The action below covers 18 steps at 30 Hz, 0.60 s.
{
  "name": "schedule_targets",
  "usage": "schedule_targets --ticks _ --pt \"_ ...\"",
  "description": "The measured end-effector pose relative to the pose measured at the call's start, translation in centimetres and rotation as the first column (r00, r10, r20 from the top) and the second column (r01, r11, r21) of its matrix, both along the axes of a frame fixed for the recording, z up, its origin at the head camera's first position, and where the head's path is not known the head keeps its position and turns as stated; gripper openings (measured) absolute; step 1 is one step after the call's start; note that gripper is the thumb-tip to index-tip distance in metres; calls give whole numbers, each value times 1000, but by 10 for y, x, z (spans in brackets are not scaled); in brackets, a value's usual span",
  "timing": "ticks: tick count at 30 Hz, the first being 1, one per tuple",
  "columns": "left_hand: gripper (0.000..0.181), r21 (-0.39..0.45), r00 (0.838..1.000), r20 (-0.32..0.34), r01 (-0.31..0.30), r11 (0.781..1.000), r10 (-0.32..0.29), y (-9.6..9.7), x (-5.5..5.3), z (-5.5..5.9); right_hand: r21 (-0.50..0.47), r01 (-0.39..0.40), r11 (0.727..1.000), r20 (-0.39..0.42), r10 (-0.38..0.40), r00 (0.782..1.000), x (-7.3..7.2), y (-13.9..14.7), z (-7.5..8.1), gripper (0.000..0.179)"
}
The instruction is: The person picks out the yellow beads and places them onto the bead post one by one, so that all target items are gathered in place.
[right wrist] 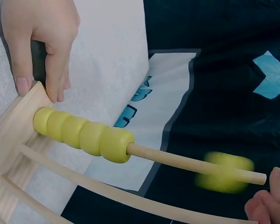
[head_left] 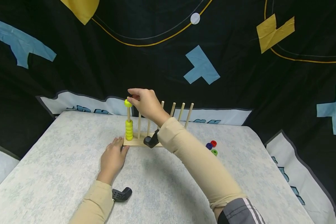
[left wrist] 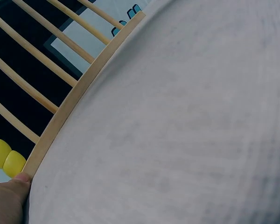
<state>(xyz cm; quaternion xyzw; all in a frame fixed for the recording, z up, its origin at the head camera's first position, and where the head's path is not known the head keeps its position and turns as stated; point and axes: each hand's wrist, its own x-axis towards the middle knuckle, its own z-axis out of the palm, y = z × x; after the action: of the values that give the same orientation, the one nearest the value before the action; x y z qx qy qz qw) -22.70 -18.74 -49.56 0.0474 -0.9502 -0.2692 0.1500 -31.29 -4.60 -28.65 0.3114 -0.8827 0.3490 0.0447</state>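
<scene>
Right hand (head_left: 149, 104) up high, fingers parted and free, just beside a blurred yellow bead (head_left: 127, 103) near the tip of the end peg (head_left: 128, 114)! Left hand (head_left: 113, 158) low, fingers pinching a corner of the wooden rack (head_left: 137, 143). Blue lettering (head_left: 100, 111) behind: unreadable.

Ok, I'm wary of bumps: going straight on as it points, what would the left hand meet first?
Probably the wooden base: the left hand touches its left front corner with the thumb; whether other fingers would slip past is unclear.
</scene>
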Motion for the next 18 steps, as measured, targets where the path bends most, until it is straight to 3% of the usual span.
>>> schedule_targets --ticks 7,18 --pt "53 -2 1000 -6 -2 1000 2 2 0 0 -79 -21 997 -43 18 999 0 11 0 39" --pt "53 -11 1000 -9 0 1000 0 2 -1 2 -239 5 971 -41 -15 999 2 50 -11 35"
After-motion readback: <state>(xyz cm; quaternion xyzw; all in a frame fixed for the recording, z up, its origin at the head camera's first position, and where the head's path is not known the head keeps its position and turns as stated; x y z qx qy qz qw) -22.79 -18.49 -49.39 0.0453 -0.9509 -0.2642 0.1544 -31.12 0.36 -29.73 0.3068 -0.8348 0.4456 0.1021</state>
